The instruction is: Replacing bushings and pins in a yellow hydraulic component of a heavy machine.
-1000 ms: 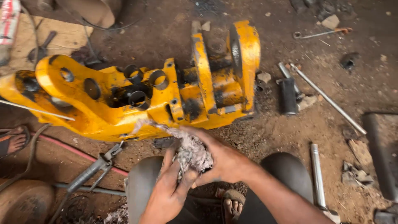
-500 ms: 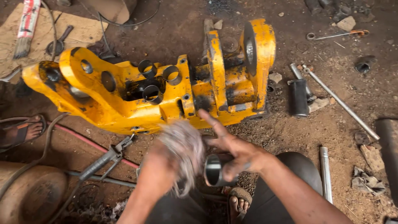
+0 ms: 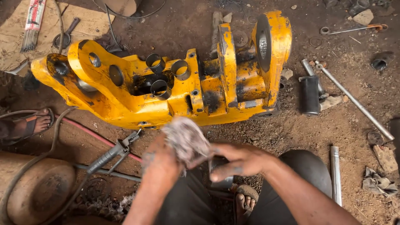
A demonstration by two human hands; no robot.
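Observation:
My left hand (image 3: 160,164) grips a wad of grey cotton waste (image 3: 185,139), blurred with motion, and presses it against the top of a short dark metal sleeve (image 3: 221,179). My right hand (image 3: 239,160) wraps around that sleeve from the right, just above my knees. Both hands are smeared with grease. Straight ahead a large yellow cast machine part (image 3: 175,91) lies on the dirt, with three short steel bushes (image 3: 160,85) standing in its greasy middle recess.
A black pin (image 3: 310,95), a long steel rod (image 3: 354,100) and a short rod (image 3: 335,175) lie to the right. On the left are a torch tool (image 3: 112,152), a red hose (image 3: 91,133), a brown cylinder (image 3: 37,187) and another person's sandalled foot (image 3: 35,123).
My hands have pulled back from the yellow part toward my knees. The right hand has taken hold of the metal sleeve, and the left hand rubs the cotton waste over it.

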